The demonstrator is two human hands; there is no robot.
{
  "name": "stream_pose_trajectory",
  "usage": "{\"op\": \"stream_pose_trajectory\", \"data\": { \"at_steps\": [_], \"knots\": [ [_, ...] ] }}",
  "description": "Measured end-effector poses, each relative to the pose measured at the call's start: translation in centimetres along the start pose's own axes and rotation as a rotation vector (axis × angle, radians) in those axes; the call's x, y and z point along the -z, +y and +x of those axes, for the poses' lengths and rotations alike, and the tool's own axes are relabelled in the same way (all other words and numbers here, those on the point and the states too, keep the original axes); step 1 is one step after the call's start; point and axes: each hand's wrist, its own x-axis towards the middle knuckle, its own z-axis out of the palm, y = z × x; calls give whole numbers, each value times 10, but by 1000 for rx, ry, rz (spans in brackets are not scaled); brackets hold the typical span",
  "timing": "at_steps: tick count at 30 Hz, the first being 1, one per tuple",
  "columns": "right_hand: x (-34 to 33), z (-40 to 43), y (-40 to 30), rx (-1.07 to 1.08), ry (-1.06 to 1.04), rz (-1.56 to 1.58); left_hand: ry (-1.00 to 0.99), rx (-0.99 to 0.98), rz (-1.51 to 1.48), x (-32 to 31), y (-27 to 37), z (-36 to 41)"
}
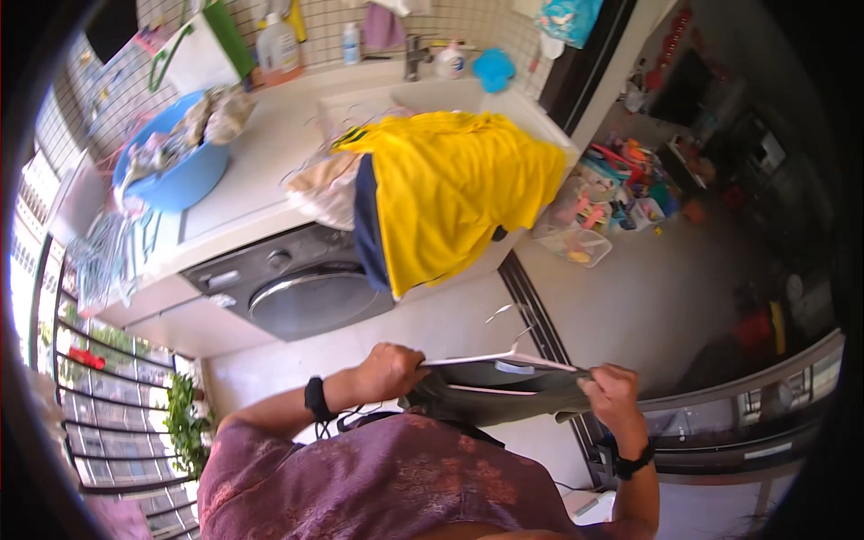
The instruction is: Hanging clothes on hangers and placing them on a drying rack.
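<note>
Before my chest, a dark olive garment (pixel 499 403) hangs on a pale clothes hanger (pixel 466 360) with a metal hook. My left hand (pixel 390 371) grips the garment and hanger at one shoulder end. At the opposite shoulder my right hand (pixel 613 391) is closed on the garment's fabric. A light label shows inside the neckline. Ahead of both hands, a yellow garment (pixel 466 189) with a navy panel drapes over the counter's front edge. Beside it lies a pale beige cloth (pixel 331 187).
A blue basin (pixel 179 185) of laundry stands on the white counter (pixel 270 142), left of the sink (pixel 466 98). Below is a front-loading washing machine (pixel 304 290). Several wire hangers (pixel 108 253) hang at left near the railing (pixel 108 391). Toys (pixel 628 182) lie beyond the door track (pixel 540 310).
</note>
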Motion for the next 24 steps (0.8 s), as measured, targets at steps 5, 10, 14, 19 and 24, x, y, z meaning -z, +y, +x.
{"op": "stream_pose_trajectory", "data": {
  "at_steps": [5, 10, 14, 19, 24],
  "knots": [
    [13, 76, 30, 81, -280, 13, 98, 100, -100, -14, -17, 21],
    [79, 184, 37, 264, 40, 206, 201, 132, -40, -23, -31, 29],
    [117, 260, 60, 393, 81, 264, 202, 247, 69, -36, -49, 59],
    [118, 377, 113, 438, 134, 68, 228, 385, 114, -50, -73, 138],
    [134, 492, 148, 270, 165, 307, 210, 453, 108, -52, -92, 191]
  ]
}}
